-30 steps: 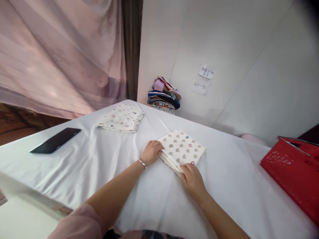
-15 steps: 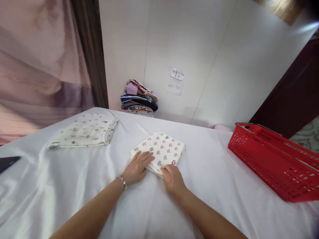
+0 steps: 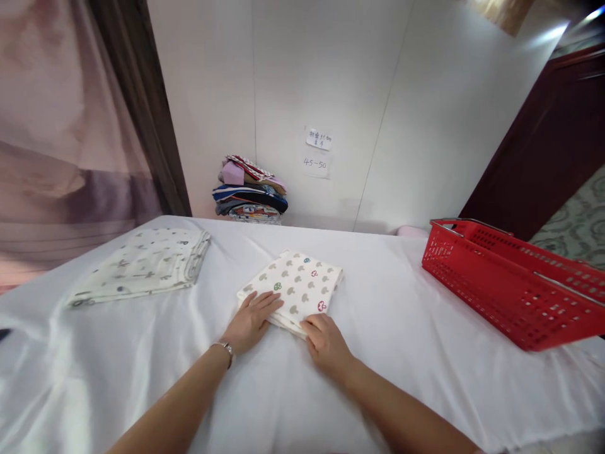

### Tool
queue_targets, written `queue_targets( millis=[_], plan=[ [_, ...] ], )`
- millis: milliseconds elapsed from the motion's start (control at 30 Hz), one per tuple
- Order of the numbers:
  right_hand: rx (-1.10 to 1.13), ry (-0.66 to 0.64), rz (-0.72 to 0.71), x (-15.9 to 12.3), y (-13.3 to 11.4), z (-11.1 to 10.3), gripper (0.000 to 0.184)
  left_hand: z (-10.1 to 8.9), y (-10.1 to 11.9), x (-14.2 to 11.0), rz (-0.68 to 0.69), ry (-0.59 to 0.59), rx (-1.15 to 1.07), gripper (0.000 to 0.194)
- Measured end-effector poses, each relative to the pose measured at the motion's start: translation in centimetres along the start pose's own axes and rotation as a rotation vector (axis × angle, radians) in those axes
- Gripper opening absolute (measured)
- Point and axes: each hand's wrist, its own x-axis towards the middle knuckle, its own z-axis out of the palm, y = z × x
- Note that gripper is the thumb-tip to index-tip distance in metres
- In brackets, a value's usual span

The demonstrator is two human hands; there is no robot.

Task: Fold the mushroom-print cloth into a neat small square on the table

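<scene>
A folded white cloth (image 3: 297, 280) with a mushroom print, mostly grey with a few coloured ones, lies flat on the white-covered table (image 3: 401, 378). My left hand (image 3: 250, 320) rests on its near left edge, fingers stretched out over the fabric; a bracelet circles that wrist. At the near right corner, my right hand (image 3: 327, 340) pinches the cloth's edge between thumb and fingers. Farther left sits a second folded white cloth (image 3: 146, 261) with small grey and brown figures, touched by neither hand.
A red plastic basket (image 3: 505, 287) with metal handles stands at the right. Behind the table's far edge, a pile of folded fabrics (image 3: 250, 192) is against the white wall (image 3: 326, 69), beside two paper notes (image 3: 317, 151). A pink curtain (image 3: 61, 126) hangs at the left.
The view has turned slightly to the right, so things appear shifted left. Both hands stay at the same places on the mushroom cloth, which looks unchanged.
</scene>
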Motion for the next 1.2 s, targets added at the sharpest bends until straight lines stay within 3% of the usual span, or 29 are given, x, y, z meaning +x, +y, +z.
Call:
queue_targets(
  millis=[133, 367, 700, 900, 1200],
  plan=[
    [0.007, 0.016, 0.019, -0.1, -0.3, 0.2, 0.033, 0.0, 0.8, 0.1, 0.041, 0.033, 0.063, 0.064],
    [0.055, 0.089, 0.032, -0.4, -0.6, 0.3, 0.039, 0.8, 2.8, 0.9, 0.161, -0.004, 0.052, 0.052],
    [0.086, 0.094, 0.044, -0.3, -0.6, 0.4, 0.043, 1.6, 2.6, 1.1, 0.198, 0.050, 0.089, 0.048],
    [0.105, 0.111, 0.037, -0.4, -0.6, 0.6, 0.048, 1.4, 3.1, 1.1, 0.194, 0.063, 0.110, 0.062],
    [0.137, 0.109, 0.072, -0.1, -1.0, 0.8, 0.046, 1.2, 4.1, 1.5, 0.091, 0.072, 0.132, 0.064]
  ],
)
